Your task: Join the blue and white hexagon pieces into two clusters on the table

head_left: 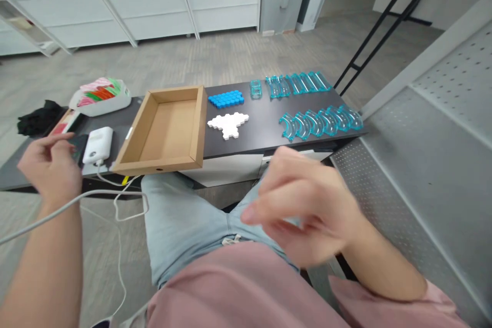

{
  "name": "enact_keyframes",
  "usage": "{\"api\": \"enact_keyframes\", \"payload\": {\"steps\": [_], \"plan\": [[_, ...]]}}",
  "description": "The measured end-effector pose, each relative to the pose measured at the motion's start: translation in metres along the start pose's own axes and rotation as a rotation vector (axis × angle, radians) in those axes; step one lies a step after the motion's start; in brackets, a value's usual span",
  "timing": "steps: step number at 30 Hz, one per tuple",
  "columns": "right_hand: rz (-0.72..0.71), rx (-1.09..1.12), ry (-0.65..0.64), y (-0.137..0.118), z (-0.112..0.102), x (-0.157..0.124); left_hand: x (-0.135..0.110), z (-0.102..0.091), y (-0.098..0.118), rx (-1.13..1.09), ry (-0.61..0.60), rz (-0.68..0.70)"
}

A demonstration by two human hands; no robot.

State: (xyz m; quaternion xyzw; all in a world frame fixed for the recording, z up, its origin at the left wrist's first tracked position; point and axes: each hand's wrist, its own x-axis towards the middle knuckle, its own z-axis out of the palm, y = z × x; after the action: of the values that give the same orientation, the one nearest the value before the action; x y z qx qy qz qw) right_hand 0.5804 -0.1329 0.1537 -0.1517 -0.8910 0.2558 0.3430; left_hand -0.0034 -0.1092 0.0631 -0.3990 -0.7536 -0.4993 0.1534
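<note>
My left hand [52, 166] hovers at the left end of the dark table [265, 130], fingers loosely curled by a dark phone-like object [79, 147] and a white power bank [99, 144]; nothing shows in its grip. My right hand [303, 205] is blurred in front of my lap, below the table edge, fingers relaxed and apart, holding nothing. An empty cardboard tray [165, 130] sits between the hands. Beyond it lie blue hexagon tiles [226, 98] and white hexagon tiles [228, 124].
Two rows of clear cyan curved track pieces [321, 122] lie at the table's right end. A white bin of pink, green and red pieces [100, 95] stands at back left. A white cable [115, 195] hangs from the power bank. A perforated metal panel [430, 154] rises at right.
</note>
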Motion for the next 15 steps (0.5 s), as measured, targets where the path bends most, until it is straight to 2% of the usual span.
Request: {"api": "enact_keyframes", "payload": {"steps": [1, 2, 4, 6, 8, 11, 12, 13, 15], "plan": [[-0.032, 0.057, 0.037, 0.019, 0.007, 0.002, -0.019, -0.012, 0.009, 0.017, 0.047, -0.023], [-0.067, 0.104, -0.008, 0.037, 0.019, 0.001, -0.042, -0.023, 0.02, 0.014, 0.098, -0.03], [-0.01, 0.104, -0.243, 0.07, 0.052, -0.01, -0.096, -0.04, 0.045, -0.002, 0.102, 0.005], [0.123, 0.049, -0.43, 0.096, 0.088, -0.027, -0.158, -0.047, 0.072, -0.033, 0.071, 0.085], [0.19, -0.008, -0.598, 0.116, 0.115, -0.046, -0.217, -0.048, 0.095, -0.082, -0.062, 0.198], [0.3, -0.068, -0.753, 0.135, 0.13, -0.064, -0.283, -0.046, 0.113, -0.062, -0.345, 0.562], [0.337, -0.074, -0.763, 0.139, 0.129, -0.067, -0.296, -0.047, 0.113, -0.06, -0.354, 0.632], [0.368, -0.073, -0.756, 0.143, 0.127, -0.069, -0.306, -0.048, 0.112, -0.066, -0.295, 0.612], [0.405, -0.049, -0.724, 0.148, 0.123, -0.07, -0.317, -0.052, 0.103, -0.053, -0.272, 0.532]]}}
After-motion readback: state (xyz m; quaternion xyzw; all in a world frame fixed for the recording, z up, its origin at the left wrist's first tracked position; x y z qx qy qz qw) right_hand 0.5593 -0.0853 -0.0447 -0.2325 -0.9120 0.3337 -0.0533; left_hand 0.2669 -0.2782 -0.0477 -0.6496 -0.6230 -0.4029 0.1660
